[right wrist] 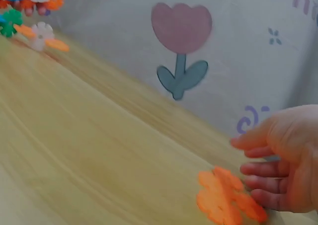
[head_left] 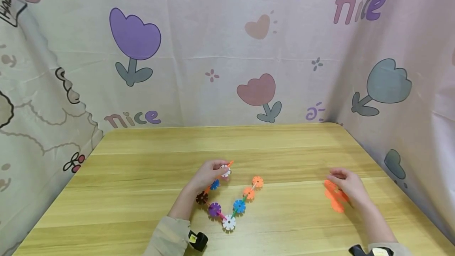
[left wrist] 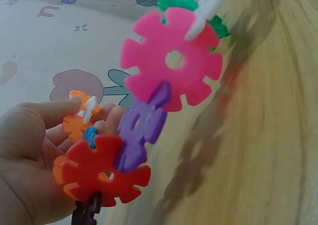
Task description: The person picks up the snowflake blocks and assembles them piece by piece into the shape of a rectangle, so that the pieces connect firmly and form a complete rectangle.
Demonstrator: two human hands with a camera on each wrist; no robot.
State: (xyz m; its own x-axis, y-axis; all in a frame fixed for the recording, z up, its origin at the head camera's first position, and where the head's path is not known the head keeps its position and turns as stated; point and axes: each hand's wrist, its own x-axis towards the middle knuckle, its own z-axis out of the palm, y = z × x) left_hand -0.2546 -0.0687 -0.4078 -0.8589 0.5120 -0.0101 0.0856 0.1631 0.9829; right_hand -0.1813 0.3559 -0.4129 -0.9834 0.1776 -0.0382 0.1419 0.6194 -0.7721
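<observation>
A chain of notched plastic snowflake discs [head_left: 215, 209] in several colours bends in a V on and above the table. My left hand [head_left: 206, 175] pinches it at its upper left end, by a white disc [head_left: 226, 171] with an orange disc set edgewise. The left wrist view has a pink disc [left wrist: 171, 58], a purple disc [left wrist: 141, 130] and a red disc [left wrist: 102, 168] of the chain before the palm. At the right, my right hand [head_left: 350, 189] hovers close beside loose orange discs [head_left: 335, 204]. Its fingers are loosely bent, with nothing visible between them [right wrist: 285, 160].
The wooden table [head_left: 142, 161] meets a printed cloth [head_left: 199, 31] at the back and along the sides. A black wrist strap mount [head_left: 198, 241] sits by my left sleeve [head_left: 168, 234].
</observation>
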